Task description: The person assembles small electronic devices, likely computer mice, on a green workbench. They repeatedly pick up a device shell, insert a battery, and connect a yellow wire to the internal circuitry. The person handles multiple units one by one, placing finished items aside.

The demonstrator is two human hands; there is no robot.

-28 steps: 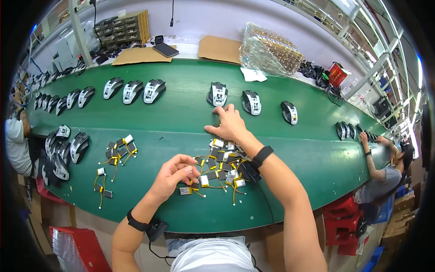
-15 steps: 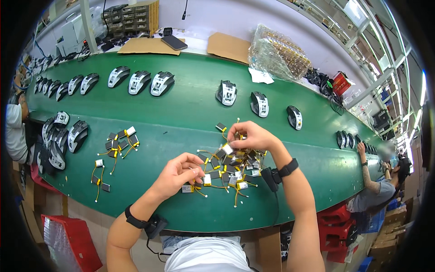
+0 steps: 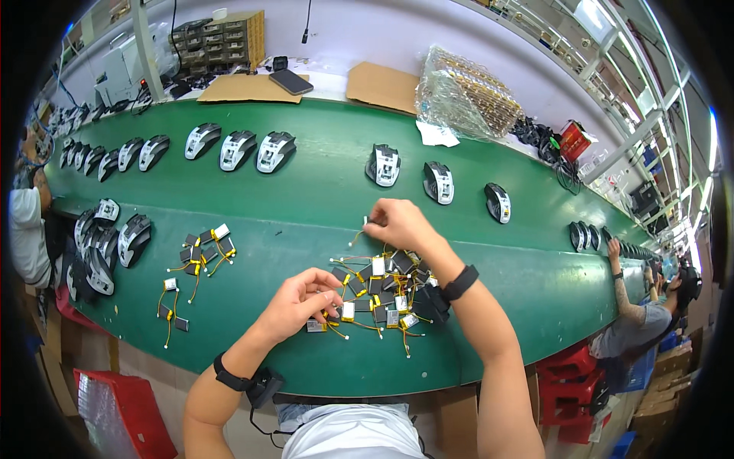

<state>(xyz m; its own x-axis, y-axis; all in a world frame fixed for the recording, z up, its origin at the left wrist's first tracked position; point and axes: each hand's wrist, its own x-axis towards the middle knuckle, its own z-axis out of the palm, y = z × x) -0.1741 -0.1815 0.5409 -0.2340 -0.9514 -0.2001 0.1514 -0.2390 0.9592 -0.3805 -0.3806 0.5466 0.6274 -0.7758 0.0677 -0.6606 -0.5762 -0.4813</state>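
Both hands [image 3: 294,306] [image 3: 397,224] pinch wired batteries [image 3: 382,287] mid-belt [image 3: 306,191].

The right hand [image 3: 397,223] pinches something small near the desk's [image 3: 321,168] middle, too small to tell what; its fingertips hide most of it. The left hand [image 3: 294,304] covers part of a wired pack [image 3: 315,326] near the front edge. The heap of wired packs [image 3: 382,287] overlaps itself, so single pieces blur together. The desk's far left and right ends are cut off by the fisheye rim, and a person at the left edge [image 3: 23,237] shows only partly.
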